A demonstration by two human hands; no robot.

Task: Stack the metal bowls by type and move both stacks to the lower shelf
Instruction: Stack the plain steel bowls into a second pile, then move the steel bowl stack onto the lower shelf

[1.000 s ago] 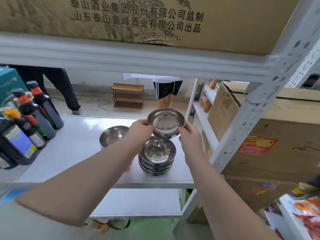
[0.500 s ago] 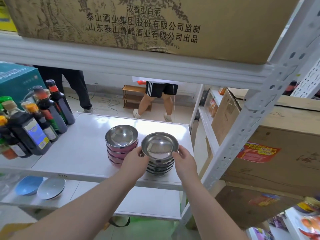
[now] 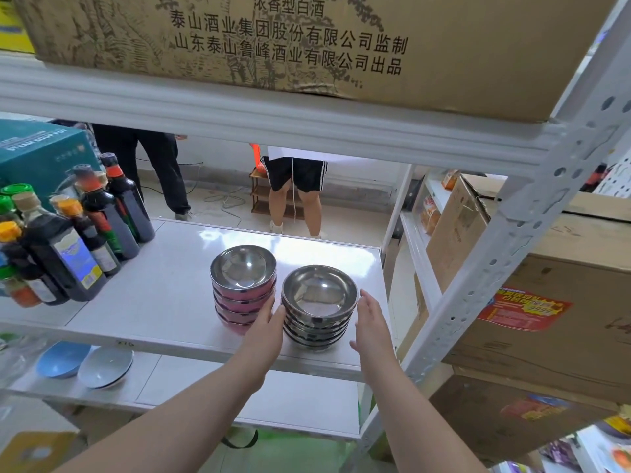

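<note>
You've let go of that top bowl, so your left hand [image 3: 264, 322] and right hand [image 3: 370, 324] now flank the plain steel stack [image 3: 319, 307], grips apart. It sits on the middle shelf [image 3: 164, 302] just beside the pink-sided stack [image 3: 243, 286], shiny round bowls nested in both.

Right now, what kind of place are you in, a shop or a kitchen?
Probably a shop stockroom: white metal shelving, sealed cardboard cartons, rows of dark sauce bottles, and stacked metal bowls.
</note>
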